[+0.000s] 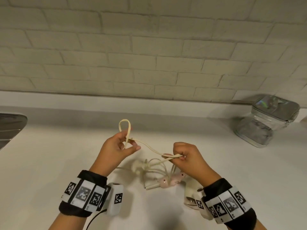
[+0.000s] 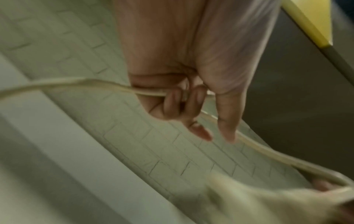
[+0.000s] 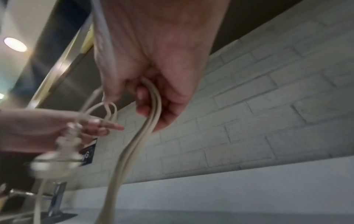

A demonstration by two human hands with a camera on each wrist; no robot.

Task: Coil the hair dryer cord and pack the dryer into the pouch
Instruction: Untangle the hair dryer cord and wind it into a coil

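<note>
Cream cord (image 1: 150, 147) being looped, left hand (image 1: 116, 146) and right hand (image 1: 187, 156) each pinching it in their grip | dryer (image 1: 171, 180) lying on tabletop (image 1: 49, 163) | pouch (image 1: 269, 120) at 2 o'clock, waiting unpacked.

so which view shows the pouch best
The head view: the pouch sits whole and clear at the far right of the counter, apart from both hands. Neither wrist view shows it, only cord, fingers and brick wall.

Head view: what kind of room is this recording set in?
Most likely a kitchen, or possibly a bathroom: a white counter runs along a white brick-tile wall, with what looks like a metal sink at its left edge. A clear zip pouch stands at the right.
</note>
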